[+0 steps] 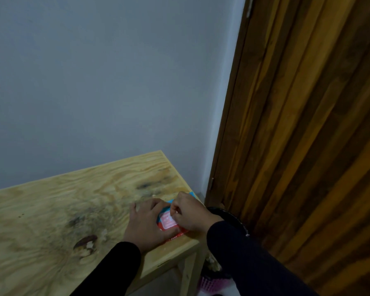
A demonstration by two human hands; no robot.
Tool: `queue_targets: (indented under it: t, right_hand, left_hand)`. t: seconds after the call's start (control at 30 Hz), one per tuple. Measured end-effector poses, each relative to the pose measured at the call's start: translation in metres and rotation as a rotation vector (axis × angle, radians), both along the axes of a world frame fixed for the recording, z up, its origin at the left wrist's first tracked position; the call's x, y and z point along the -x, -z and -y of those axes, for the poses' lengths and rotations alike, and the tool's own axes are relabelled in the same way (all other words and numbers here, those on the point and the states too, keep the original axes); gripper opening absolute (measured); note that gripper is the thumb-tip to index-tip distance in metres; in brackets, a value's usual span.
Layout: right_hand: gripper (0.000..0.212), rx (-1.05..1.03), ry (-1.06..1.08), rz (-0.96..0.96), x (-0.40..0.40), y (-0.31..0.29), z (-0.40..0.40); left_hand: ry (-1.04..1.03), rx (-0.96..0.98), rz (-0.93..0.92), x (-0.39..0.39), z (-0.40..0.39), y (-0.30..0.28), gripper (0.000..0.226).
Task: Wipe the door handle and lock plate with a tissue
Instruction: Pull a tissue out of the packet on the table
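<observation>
A flat red and blue tissue pack [167, 221] lies at the right end of the wooden table [51, 221]. My left hand [146, 224] rests flat on the pack's left side and presses it down. My right hand [189, 212] sits over the pack's right side, its fingertips pinched at the pink flap on top. The wooden door [308, 135] fills the right of the view. Its handle and lock plate are not in view.
A grey wall rises behind the table. A dark round rim [229, 214] shows between the table's right edge and the door, with a pink basket-like thing [209, 283] below it. The table has dark knots and stains.
</observation>
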State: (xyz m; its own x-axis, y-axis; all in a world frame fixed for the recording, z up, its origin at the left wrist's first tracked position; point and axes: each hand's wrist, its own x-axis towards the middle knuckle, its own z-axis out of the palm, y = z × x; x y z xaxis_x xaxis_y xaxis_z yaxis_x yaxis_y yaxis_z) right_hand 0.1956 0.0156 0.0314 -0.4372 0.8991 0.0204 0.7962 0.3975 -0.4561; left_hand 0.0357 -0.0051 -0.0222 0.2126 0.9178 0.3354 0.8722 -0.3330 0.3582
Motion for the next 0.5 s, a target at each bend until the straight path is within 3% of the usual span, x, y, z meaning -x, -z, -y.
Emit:
queue_targets:
  t: [0.4, 0.5]
  right_hand:
    - [0.011, -0.007, -0.036, 0.054, 0.001, 0.008, 0.0]
    - [0.013, 0.024, -0.022, -0.013, -0.001, 0.01, 0.001]
  left_hand:
    - [-0.011, -0.01, 0.032, -0.001, 0.001, 0.0, 0.072]
    - [-0.006, -0.016, 0.041, -0.001, 0.001, 0.0, 0.072]
